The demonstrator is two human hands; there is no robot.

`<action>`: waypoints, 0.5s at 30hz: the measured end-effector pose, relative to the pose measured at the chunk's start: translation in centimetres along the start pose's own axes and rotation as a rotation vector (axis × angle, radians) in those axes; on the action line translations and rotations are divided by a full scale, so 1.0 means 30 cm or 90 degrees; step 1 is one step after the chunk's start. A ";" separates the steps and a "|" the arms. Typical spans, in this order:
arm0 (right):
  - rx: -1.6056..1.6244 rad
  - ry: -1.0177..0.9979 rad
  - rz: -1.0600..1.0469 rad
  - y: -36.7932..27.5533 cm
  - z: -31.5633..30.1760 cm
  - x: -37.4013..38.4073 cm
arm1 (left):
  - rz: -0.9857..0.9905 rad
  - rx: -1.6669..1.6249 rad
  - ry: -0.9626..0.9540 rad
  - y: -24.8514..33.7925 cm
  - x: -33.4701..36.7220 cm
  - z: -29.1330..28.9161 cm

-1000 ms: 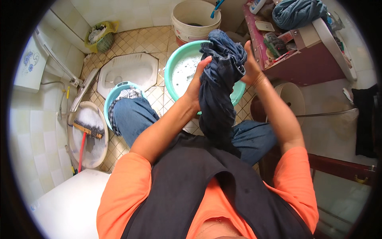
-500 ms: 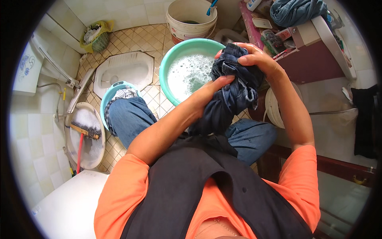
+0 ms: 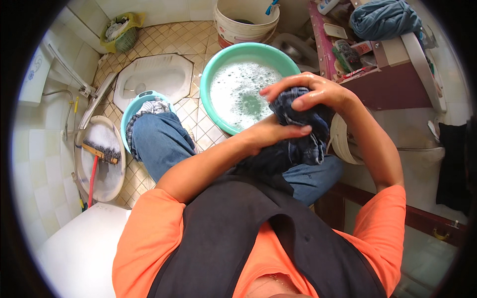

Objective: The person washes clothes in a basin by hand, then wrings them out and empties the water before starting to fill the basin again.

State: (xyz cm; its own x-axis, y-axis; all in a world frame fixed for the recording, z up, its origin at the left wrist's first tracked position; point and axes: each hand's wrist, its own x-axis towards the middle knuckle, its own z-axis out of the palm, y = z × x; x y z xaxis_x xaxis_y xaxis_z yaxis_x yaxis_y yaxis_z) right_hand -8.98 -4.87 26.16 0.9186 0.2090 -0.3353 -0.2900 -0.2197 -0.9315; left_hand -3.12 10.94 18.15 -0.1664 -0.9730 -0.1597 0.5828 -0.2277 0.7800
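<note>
Wet, bunched dark blue denim cloth, which looks like a pair of jeans point(image 3: 303, 116), is held above my lap, just right of a green basin point(image 3: 204, 94). My right hand point(image 3: 320, 92) grips it from above, thumb toward me and fingers curved over the far side. Lower on the bundle, my left hand point(image 3: 273, 133) clasps it with the thumb across the front; its other fingers are hidden behind the cloth. Foamy, greenish water point(image 3: 243, 89) fills the basin. The lower part of the cloth hangs down toward my black apron point(image 3: 248, 208).
A light blue tub point(image 3: 125, 124) with clothes stands by my left knee, near a squat toilet point(image 3: 171, 69). Behind the basin is a white bucket point(image 3: 238, 32). A broom point(image 3: 99, 154) rests in a round basin at left. A cluttered shelf point(image 3: 323, 44) stands at right.
Both hands and the denim bundle have come lower and closer to me, away from the basin's rim. More of the foamy water shows. My right index finger is now stretched further out.
</note>
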 end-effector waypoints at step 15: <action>0.051 0.077 0.024 0.053 0.004 -0.020 | 0.035 -0.044 -0.021 -0.013 0.012 0.016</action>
State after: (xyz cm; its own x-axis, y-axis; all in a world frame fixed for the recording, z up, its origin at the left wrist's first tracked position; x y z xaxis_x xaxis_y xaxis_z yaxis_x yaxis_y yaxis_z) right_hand -10.02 -5.24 24.87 0.9309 0.0838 -0.3555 -0.3411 -0.1483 -0.9283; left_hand -3.79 10.71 18.07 -0.1583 -0.9827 -0.0963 0.6446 -0.1767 0.7438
